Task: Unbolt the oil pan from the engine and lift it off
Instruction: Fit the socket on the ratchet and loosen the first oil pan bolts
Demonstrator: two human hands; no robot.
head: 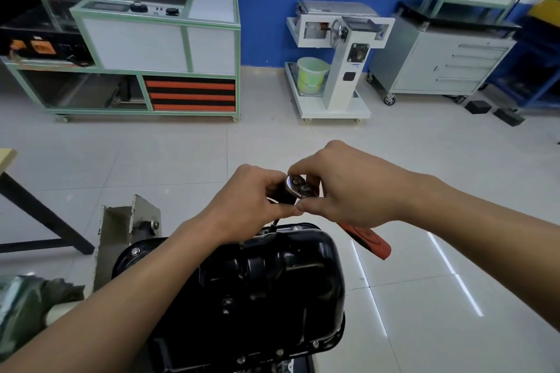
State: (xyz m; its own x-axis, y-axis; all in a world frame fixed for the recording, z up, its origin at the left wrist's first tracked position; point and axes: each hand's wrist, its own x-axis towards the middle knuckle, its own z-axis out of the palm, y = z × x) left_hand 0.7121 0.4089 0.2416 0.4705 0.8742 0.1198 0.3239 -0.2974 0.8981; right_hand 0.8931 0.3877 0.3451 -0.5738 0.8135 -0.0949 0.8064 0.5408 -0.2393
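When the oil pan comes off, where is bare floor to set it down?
Bare tiles lie right of the oil pan, under the ratchet and its red handle, and ahead, up to the green cabinet. Left is crowded: metal bracket, table leg.

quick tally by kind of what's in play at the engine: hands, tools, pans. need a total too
hands: 2 (left hand, right hand, both on the tool)
ratchet, red handle: 1
oil pan, black: 1
total: 4
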